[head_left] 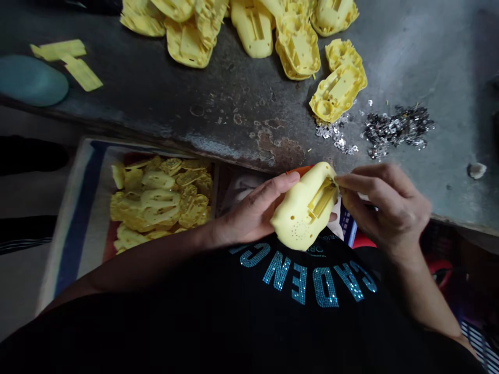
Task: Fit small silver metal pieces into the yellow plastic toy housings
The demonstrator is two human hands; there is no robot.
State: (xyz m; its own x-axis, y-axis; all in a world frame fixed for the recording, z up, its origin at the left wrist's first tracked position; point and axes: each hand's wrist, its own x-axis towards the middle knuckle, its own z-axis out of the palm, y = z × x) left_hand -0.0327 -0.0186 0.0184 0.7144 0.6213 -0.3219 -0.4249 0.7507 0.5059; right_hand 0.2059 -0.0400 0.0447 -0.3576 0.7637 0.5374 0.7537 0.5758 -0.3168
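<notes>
My left hand (262, 208) grips a yellow plastic toy shell (295, 223) from its left side, above my lap. The shell's outer face shows a long rectangular slot, a few screw holes and a cluster of tiny holes. At the upper end of the slot, the thumb and forefinger of my right hand (384, 205) are pinched together. Whatever sits between those fingertips is too small to make out. On the bench past my right hand lie a dark heap of small metal clips (397, 127) and a smaller scatter of metal clips (337, 134).
More yellow shells (298, 49) lie along the bench (218, 104). Two flat yellow pieces (82, 72) lie beside a teal rounded object (33, 80) at left. Below the bench edge, a box with a striped rim (78, 223) holds many yellow parts (159, 202).
</notes>
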